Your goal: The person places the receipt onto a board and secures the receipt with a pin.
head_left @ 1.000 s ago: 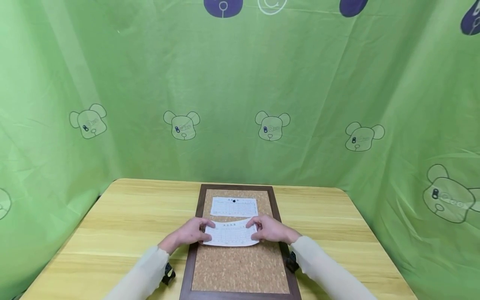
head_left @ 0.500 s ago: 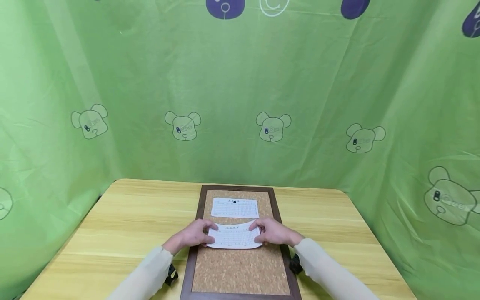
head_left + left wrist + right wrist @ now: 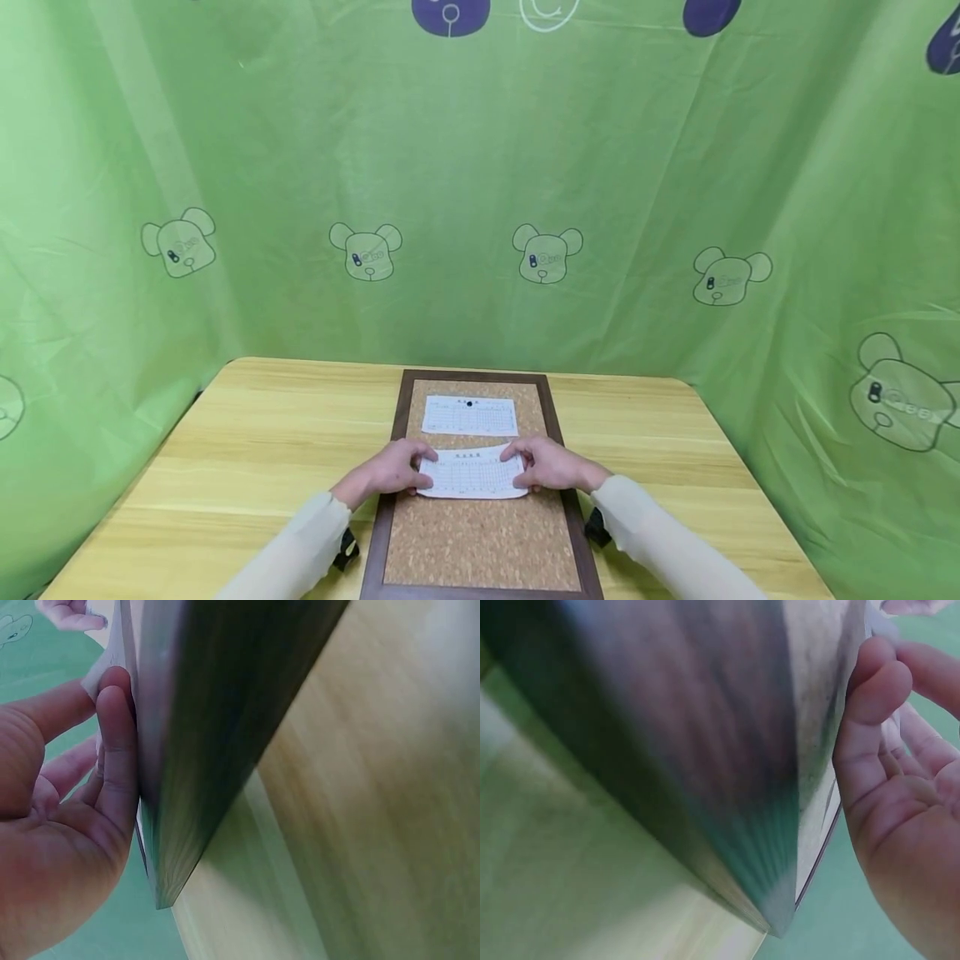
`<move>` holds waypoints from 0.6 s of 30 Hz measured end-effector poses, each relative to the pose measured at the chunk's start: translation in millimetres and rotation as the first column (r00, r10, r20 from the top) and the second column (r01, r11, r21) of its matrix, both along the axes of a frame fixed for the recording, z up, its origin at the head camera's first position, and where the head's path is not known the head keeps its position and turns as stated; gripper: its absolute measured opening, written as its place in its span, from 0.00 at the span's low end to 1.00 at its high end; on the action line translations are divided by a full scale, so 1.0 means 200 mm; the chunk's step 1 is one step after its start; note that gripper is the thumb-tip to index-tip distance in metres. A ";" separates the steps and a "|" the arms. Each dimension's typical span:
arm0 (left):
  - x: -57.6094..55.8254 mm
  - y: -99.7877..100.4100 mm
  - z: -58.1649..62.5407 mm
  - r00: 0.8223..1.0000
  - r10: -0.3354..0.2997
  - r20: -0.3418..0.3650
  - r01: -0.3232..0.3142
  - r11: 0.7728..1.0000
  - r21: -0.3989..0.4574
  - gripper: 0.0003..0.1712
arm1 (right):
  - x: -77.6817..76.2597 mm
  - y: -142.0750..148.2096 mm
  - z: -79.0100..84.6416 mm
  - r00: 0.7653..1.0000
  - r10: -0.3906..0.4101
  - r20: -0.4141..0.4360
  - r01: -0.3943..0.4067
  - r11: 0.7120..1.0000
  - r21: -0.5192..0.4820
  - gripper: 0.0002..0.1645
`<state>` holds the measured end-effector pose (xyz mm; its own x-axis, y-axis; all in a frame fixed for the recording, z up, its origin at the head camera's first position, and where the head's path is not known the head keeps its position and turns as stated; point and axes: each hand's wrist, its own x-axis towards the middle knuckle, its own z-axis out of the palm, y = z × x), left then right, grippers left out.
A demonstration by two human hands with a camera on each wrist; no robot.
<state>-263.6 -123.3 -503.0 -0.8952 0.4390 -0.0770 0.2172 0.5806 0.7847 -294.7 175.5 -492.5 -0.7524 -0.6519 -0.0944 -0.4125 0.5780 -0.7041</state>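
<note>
A white printed form (image 3: 471, 475) with a ruled grid lies close over the middle of the cork board (image 3: 480, 542). My left hand (image 3: 396, 467) pinches its left edge between thumb and fingers, and my right hand (image 3: 551, 463) does the same at the right edge. Just beyond it, a second printed form (image 3: 450, 416) lies flat on the cork, with a black pushpin (image 3: 469, 404) at its top middle. In the left wrist view the sheet's corner shows between the thumb and fingers, right beside the board's frame (image 3: 165, 750).
The dark brown frame (image 3: 378, 533) surrounds the cork board, which lies on a light wooden table (image 3: 262, 450). Behind and at both sides hangs a green curtain (image 3: 465, 167) with bear-head drawings. Black wrist cameras (image 3: 347, 550) sit under both cuffs.
Both hands and the form they hold have shifted slightly right and a little nearer to me. The sheet's upper edge sags less than before. The pinned form stays put on the board.
</note>
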 end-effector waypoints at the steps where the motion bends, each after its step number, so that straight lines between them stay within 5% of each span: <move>1: 0.00 0.00 0.00 1.000 0.001 0.000 -0.001 1.000 0.000 0.20 | 0.00 0.00 0.00 1.000 0.002 -0.001 -0.002 1.000 0.003 0.19; 18: 0.00 0.01 0.01 0.999 -0.001 -0.036 -0.001 0.998 -0.063 0.22 | -0.01 0.01 -0.02 1.000 -0.010 0.003 0.010 0.999 0.033 0.24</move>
